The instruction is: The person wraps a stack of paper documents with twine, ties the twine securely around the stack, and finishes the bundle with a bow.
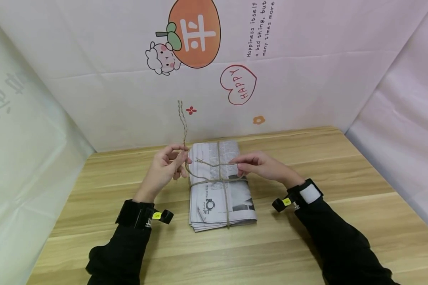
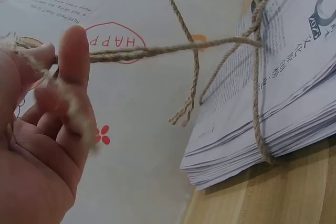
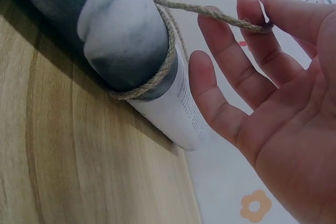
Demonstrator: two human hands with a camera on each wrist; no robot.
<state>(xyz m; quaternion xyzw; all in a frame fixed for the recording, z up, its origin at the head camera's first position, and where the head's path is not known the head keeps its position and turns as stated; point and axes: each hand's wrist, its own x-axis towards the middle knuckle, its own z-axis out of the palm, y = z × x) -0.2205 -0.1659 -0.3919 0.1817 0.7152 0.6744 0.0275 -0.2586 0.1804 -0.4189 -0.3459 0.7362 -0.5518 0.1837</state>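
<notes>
Left sleeve: plain black cloth, creased and bunched lower down. Right sleeve: same black cloth. Left wrist strap: broad, black. Right wrist strap: black, bearing a white rectangular patch. Left camera and right camera: small, black, rounded; each beside a yellow label, lettering too small to read.

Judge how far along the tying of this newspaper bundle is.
Done: twine runs around the folded newspapers both ways, crossing on top. In hand: the left hand pinches one length and the right hand another, both leading to the crossing. Remaining: probably the finishing knot or bow, since the ends are loose; whether a first knot sits at the crossing is unclear.
</notes>
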